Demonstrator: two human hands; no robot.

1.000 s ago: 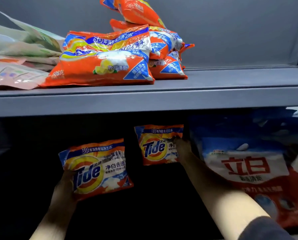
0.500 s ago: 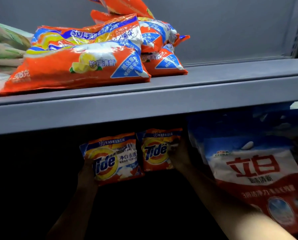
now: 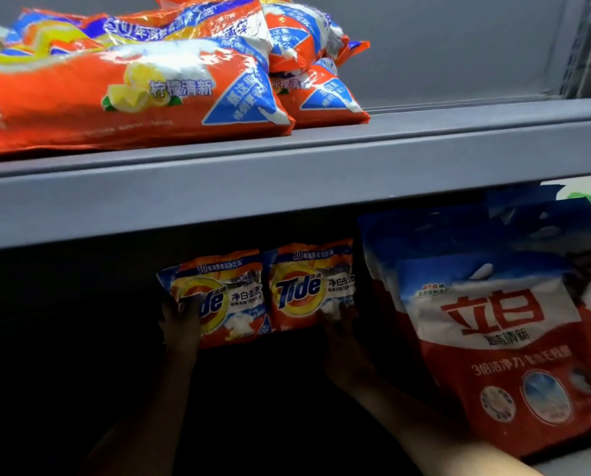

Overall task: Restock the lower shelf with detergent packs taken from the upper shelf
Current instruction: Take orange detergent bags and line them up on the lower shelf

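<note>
Now the left hand [image 3: 179, 322] grips one Tide pack [image 3: 218, 300] and the right hand [image 3: 342, 321] grips another Tide pack [image 3: 308, 286], both upright, touching side by side under the upper shelf [image 3: 287, 187], beside a big red bag [image 3: 500, 338]

Large red, white and blue detergent bags [image 3: 507, 341] (bold red characters), upright, right of lower level; grey back panel [image 3: 459, 46] behind.
</note>
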